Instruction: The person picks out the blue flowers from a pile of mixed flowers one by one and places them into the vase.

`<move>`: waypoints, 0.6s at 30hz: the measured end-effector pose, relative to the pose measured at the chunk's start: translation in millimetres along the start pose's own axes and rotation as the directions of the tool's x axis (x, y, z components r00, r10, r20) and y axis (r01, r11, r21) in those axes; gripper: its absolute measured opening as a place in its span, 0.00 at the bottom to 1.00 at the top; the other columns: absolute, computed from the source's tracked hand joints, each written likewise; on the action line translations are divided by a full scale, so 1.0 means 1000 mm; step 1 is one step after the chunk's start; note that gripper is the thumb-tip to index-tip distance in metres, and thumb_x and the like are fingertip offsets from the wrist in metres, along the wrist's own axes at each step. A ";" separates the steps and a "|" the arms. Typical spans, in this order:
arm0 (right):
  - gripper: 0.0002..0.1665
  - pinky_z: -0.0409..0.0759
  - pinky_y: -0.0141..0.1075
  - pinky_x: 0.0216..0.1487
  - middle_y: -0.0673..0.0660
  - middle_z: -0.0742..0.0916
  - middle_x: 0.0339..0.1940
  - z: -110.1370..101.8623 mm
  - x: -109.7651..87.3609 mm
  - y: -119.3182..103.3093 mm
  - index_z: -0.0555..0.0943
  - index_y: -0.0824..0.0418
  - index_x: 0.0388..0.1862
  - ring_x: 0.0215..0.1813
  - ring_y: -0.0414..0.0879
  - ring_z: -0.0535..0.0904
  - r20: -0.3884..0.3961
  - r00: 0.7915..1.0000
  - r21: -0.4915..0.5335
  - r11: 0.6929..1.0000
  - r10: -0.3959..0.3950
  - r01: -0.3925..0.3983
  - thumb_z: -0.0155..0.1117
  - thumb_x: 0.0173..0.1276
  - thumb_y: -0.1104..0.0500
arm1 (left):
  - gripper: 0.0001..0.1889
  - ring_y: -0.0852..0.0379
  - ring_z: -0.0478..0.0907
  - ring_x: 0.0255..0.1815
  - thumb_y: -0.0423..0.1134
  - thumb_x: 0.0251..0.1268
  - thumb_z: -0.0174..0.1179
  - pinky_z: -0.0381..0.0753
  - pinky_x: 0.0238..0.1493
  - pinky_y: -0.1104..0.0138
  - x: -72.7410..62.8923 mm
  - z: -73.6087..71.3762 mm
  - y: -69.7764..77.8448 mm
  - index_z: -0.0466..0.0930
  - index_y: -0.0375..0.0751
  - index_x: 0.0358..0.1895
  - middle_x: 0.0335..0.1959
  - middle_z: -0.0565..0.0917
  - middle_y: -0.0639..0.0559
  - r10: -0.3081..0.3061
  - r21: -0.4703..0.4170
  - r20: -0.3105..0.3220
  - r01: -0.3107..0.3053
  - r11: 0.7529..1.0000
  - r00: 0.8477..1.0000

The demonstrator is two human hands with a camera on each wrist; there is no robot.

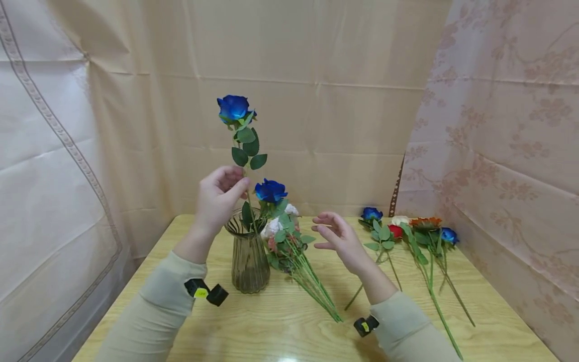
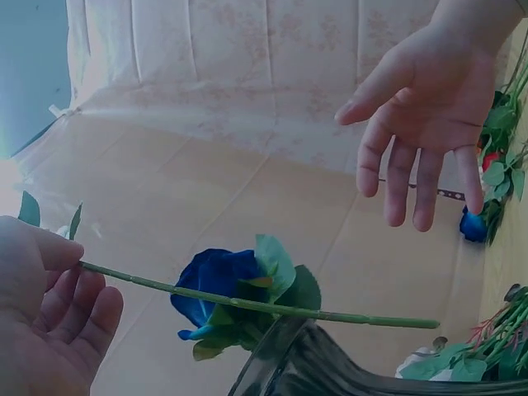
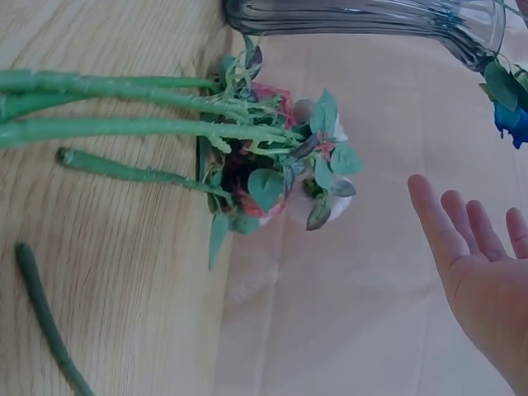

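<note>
My left hand [image 1: 219,198] pinches the stem of a blue rose [image 1: 233,108] between thumb and fingers, holding it upright with the bloom high above. Below it stands a ribbed, smoky glass vase [image 1: 250,266]. In the left wrist view the lower stem [image 2: 355,318] shows in full, its cut end crossing the vase's rim; whether it lies inside the glass I cannot tell. A second blue rose [image 1: 270,191] leans out over the rim on the right. My right hand [image 1: 341,241] hovers right of the vase, fingers spread and relaxed, touching nothing.
Right beside the vase lies a bunch of pink and white flowers [image 1: 273,229], stems pointing toward me. Farther right on the wooden table [image 1: 289,342] are loose stems: a blue rose [image 1: 372,213], a red rose [image 1: 395,232], an orange flower [image 1: 425,222] and another blue rose [image 1: 449,235]. Curtains surround the table.
</note>
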State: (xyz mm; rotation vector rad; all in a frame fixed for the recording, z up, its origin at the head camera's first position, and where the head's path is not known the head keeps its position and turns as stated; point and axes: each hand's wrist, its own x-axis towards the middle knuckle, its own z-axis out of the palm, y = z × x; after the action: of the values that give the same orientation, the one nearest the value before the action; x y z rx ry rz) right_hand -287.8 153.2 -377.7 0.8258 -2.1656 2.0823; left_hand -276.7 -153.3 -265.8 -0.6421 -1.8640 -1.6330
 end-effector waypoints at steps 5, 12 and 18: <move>0.28 0.81 0.61 0.55 0.68 0.74 0.67 0.004 0.003 0.000 0.66 0.66 0.69 0.70 0.70 0.68 0.002 1.000 0.044 0.999 0.005 -0.005 0.57 0.81 0.52 | 0.12 0.55 0.82 0.27 0.30 0.70 0.65 0.87 0.32 0.66 0.006 -0.007 0.001 0.79 0.23 0.48 0.34 0.84 0.42 -0.016 -0.012 -0.044 0.015 1.000 0.999; 0.28 0.77 0.66 0.56 0.69 0.74 0.67 0.009 0.007 0.000 0.66 0.68 0.69 0.70 0.69 0.68 0.001 1.000 0.067 0.998 0.013 -0.013 0.57 0.81 0.52 | 0.14 0.53 0.82 0.32 0.32 0.70 0.65 0.86 0.34 0.68 0.015 -0.014 0.003 0.78 0.22 0.50 0.38 0.84 0.43 -0.042 -0.028 -0.080 0.039 0.999 0.996; 0.28 0.76 0.68 0.57 0.68 0.74 0.67 0.012 0.012 -0.004 0.67 0.67 0.69 0.69 0.66 0.70 0.009 1.000 0.059 0.998 0.003 -0.003 0.58 0.80 0.52 | 0.13 0.52 0.82 0.30 0.31 0.70 0.64 0.87 0.33 0.68 0.022 -0.018 0.000 0.78 0.25 0.50 0.37 0.82 0.46 -0.048 -0.049 -0.124 0.042 0.998 0.991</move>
State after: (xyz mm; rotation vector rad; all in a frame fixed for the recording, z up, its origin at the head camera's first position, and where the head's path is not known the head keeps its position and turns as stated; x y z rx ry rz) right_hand -292.6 137.9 -371.0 0.8389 -2.1209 2.1577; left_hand -290.7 -171.6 -249.1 -0.5081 -1.7676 -1.7090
